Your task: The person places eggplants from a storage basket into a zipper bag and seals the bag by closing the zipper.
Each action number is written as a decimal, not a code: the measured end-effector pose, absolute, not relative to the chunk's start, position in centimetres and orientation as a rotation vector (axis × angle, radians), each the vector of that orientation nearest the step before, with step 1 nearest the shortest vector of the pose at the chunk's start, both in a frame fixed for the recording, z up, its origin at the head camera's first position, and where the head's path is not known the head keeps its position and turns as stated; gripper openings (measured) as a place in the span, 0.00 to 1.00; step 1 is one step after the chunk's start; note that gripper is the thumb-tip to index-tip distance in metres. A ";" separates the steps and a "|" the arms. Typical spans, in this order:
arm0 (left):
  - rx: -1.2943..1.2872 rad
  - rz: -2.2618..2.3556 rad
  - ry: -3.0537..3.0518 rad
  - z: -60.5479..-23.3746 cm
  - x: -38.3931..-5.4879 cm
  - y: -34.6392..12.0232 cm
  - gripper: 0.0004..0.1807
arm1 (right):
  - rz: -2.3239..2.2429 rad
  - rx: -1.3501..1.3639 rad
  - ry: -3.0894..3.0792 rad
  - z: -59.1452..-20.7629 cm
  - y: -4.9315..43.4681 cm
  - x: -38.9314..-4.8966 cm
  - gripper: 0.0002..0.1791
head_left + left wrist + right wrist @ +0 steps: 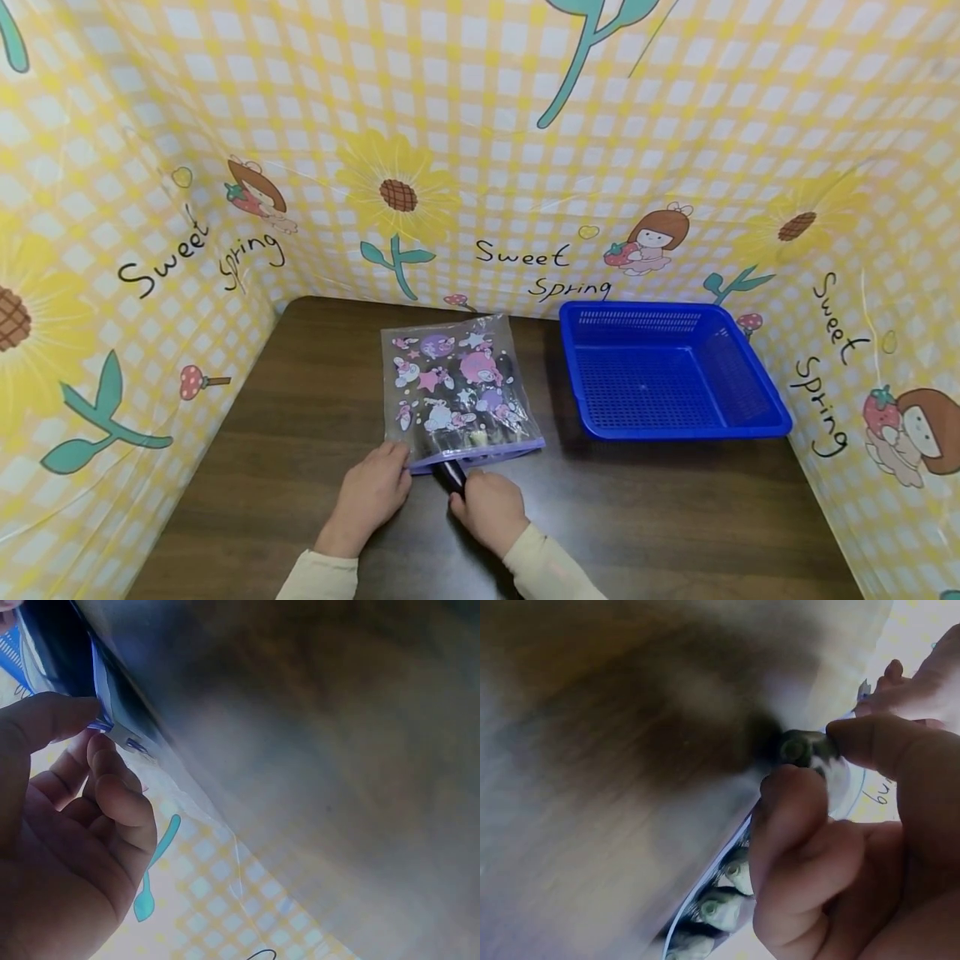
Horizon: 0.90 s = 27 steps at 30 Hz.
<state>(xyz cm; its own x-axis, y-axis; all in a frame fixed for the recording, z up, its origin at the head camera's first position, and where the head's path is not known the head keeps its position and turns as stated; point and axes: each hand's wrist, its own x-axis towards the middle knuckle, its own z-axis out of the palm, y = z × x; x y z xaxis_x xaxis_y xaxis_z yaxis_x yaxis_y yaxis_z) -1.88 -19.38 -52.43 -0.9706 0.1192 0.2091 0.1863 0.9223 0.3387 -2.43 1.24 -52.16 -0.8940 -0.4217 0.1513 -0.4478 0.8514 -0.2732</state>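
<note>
A clear zip bag [431, 392] with pink and purple cartoon prints lies flat, its purple zip edge facing me. My left hand [375, 483] pinches the left corner of its mouth; the left wrist view shows thumb and fingertips [124, 791] on the zip edge. My right hand [491, 508] grips a slim, glossy black thing [450, 477] that reaches into the mouth. In the right wrist view that held piece [795, 750] has an end with a greenish ring. Several similar dark pieces [721, 907] with pale ends lie inside the bag. I cannot tell their kind.
A blue plastic basket [585, 400] with mesh floor stands at the back right, beside the bag. The brown wooden table [277, 417] is enclosed at the back and sides by a yellow checked cloth [480, 167] with flower prints.
</note>
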 end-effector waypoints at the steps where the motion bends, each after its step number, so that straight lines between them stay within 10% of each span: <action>1: -0.234 -0.541 -2.896 -52.4 -1.9 -19.4 0.12 | 0.450 0.686 -2.936 -52.2 1.0 -2.5 0.20; 18: -0.247 -0.545 -2.901 -52.3 -2.0 -19.5 0.11 | 0.375 0.667 -2.948 -52.3 -0.4 -2.9 0.29; 27: -0.239 -0.549 -2.901 -52.4 -2.1 -19.5 0.11 | 0.371 0.751 -2.965 -52.0 -0.4 -2.6 0.17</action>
<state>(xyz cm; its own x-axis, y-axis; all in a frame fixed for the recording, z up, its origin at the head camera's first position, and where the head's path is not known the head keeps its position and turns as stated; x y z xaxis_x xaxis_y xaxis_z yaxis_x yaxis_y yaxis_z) -2.06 -19.49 -52.38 -0.9711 0.1236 0.2044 0.1897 0.9191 0.3455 -2.56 -0.41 -51.98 -0.8796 -0.4612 0.1165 -0.4757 0.8524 -0.2171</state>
